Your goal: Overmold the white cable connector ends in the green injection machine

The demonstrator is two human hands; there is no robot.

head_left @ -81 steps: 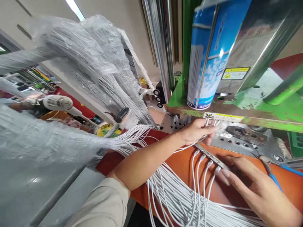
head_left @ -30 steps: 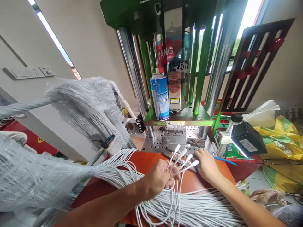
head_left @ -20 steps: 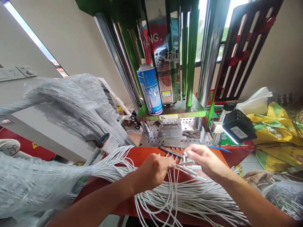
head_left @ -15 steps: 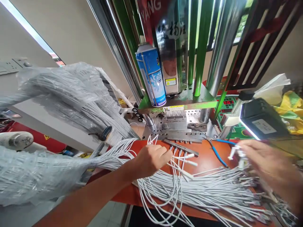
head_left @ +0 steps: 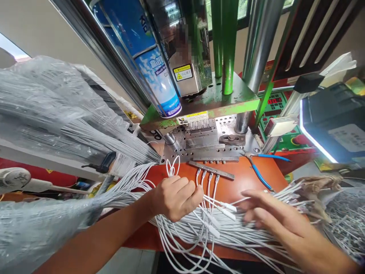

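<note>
My left hand (head_left: 177,198) is closed around several white cables (head_left: 209,243), whose loops hang below and poke out above the fist. Their white moulded plug ends (head_left: 228,206) stick out to the right of it. Just right of these ends, my right hand (head_left: 273,217) is open, fingers stretched and slightly blurred, with nothing visible in it. Behind the left hand, a slim metal mould bar (head_left: 211,170) lies on the orange tabletop (head_left: 242,179) with several cable ends seated along its edge. Beneath both hands runs a thick spread of white cables (head_left: 245,228).
Blue-handled pliers (head_left: 259,173) lie near the metal press bed (head_left: 207,152). A spray can (head_left: 154,72) stands on the green press plate (head_left: 228,104). A lit lamp (head_left: 327,125) overhangs the right side. Plastic-wrapped cable bundles (head_left: 51,224) fill the left; white scraps (head_left: 348,220) lie far right.
My right hand has moved left toward the plug ends and no longer holds the small white pieces. The left hand keeps its grip on the cables. The view has shifted closer to the press.
</note>
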